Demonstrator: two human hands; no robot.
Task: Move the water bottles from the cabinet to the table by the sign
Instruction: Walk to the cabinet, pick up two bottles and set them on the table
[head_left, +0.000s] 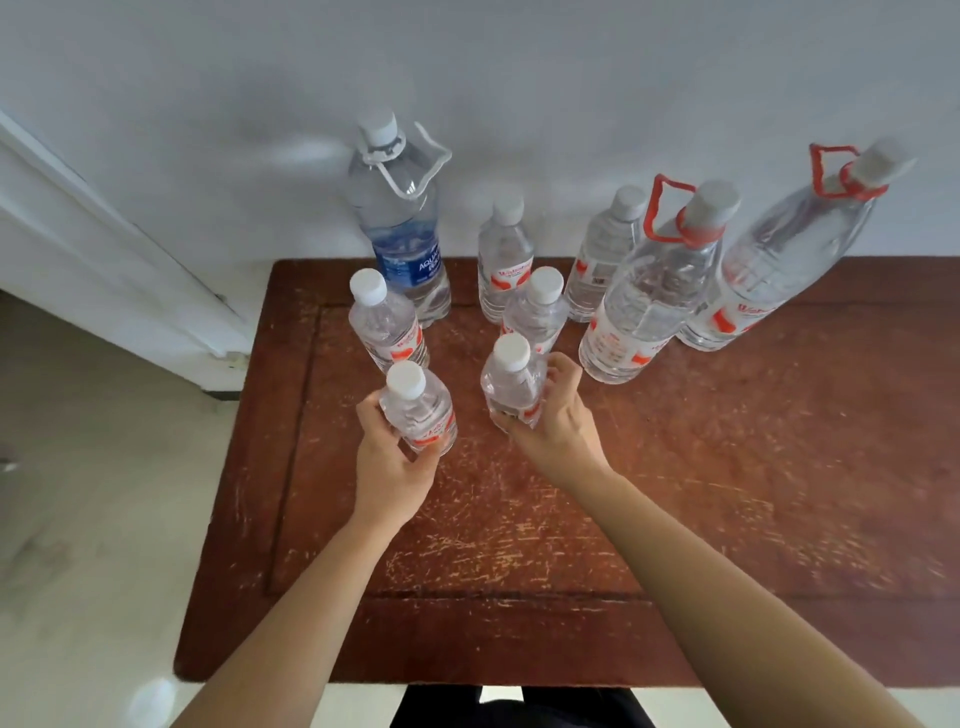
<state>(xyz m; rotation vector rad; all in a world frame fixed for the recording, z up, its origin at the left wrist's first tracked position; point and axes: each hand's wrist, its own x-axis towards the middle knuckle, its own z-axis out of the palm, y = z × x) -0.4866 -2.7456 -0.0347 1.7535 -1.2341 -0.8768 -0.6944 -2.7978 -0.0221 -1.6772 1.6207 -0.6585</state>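
Scratched counter (727, 467) against a white wall (519, 78), crowded with bottles (506, 260).
Left hand (387, 467) fingers wrap the left bottle (421, 410), right hand (558, 426) fingers the right bottle (511, 384), at the cluster's front. Likely setting down; next, stand both upright and release without knocking neighbours.

My left hand (382, 467) holds one small water bottle (422, 415) and my right hand (558, 421) grips another small bottle (511, 389). Both are clear, white-capped, red-labelled and upright over the scratched brown table (727, 441). Four matching bottles (535, 312) stand behind them. By the wall stand a tall blue-label bottle (400, 223) and two tall red-handled bottles (649, 291).
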